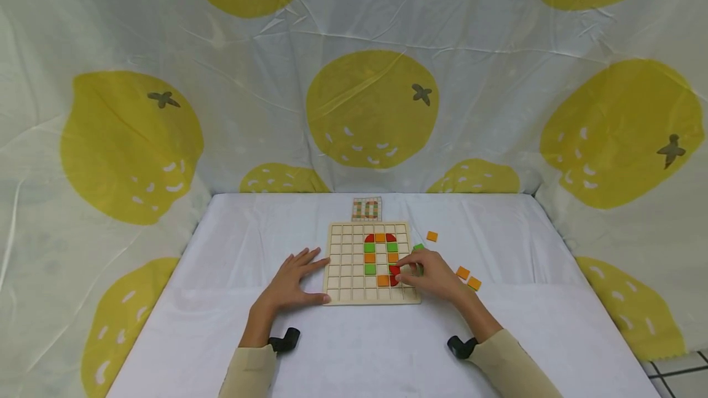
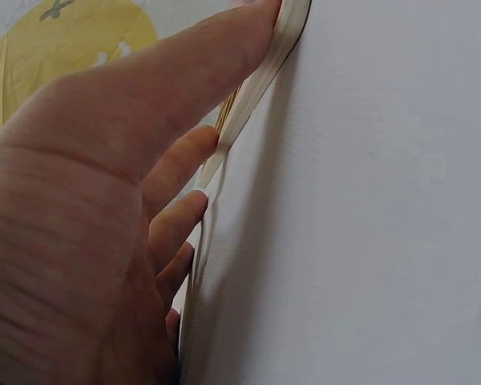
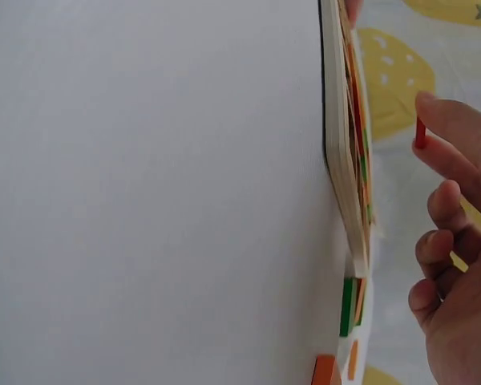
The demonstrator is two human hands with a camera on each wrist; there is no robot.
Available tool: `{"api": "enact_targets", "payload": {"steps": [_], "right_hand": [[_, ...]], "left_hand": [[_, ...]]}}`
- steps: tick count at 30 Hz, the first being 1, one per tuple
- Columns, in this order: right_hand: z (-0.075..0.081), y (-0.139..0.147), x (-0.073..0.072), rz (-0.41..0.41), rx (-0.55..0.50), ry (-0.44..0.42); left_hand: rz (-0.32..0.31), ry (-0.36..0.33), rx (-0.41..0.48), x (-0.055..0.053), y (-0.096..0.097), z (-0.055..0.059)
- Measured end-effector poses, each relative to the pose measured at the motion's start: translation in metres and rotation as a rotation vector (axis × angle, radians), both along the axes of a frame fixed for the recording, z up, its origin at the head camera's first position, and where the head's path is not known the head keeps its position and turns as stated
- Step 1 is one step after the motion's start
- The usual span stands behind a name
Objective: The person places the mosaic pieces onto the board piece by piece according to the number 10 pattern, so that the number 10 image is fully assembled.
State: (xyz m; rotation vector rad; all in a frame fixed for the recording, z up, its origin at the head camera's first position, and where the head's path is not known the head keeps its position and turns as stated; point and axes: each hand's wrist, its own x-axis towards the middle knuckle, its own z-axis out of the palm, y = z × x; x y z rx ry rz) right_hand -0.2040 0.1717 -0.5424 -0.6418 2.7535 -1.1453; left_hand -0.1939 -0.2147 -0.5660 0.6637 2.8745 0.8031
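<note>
A wooden grid board [image 1: 345, 253] lies on the white-covered table. On it, red, orange and green tiles form a rounded outline over its right half, with an orange tile [image 1: 383, 280] and a red tile [image 1: 394, 281] low in it. My left hand [image 1: 292, 282] spreads its fingers beside the board, thumb and fingertips touching its left edge. Over the right side of the board, my right hand [image 1: 434, 272] pinches a thin red tile [image 3: 421, 132] between thumb and index finger. In the right wrist view that tile is held up off the board, the other fingers loosely curled.
A small pattern card [image 1: 367, 209] lies just behind the board. Loose to the right are a single orange tile [image 1: 432, 236], a green tile [image 1: 418, 247] near the board's edge, and more orange tiles [image 1: 463, 273] by the right wrist. Lemon-printed cloth [image 1: 487, 109] hangs behind.
</note>
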Motion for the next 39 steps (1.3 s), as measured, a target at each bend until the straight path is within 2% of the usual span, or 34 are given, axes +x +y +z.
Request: {"api": "enact_targets", "payload": {"steps": [9,19,24,30,39], "right_hand": [[-0.005,-0.031,-0.001,0.017,0.02,0.0],[-0.009,-0.05,-0.003,0.032,0.054,0.042],[-0.013,-0.055,-0.004,0.063,0.072,0.073],[-0.018,-0.056,-0.002,0.063,0.116,0.08],[-0.015,-0.056,-0.001,0.087,0.091,0.098]], "left_hand": [[-0.01,0.003,0.016,0.001,0.0,-0.002],[-0.017,0.026,0.006,-0.002,-0.001,-0.001],[-0.018,0.001,0.005,-0.001,0.0,0.0],[-0.019,-0.008,0.006,0.002,0.0,0.004],[-0.02,0.004,0.027,0.002,0.0,0.004]]}}
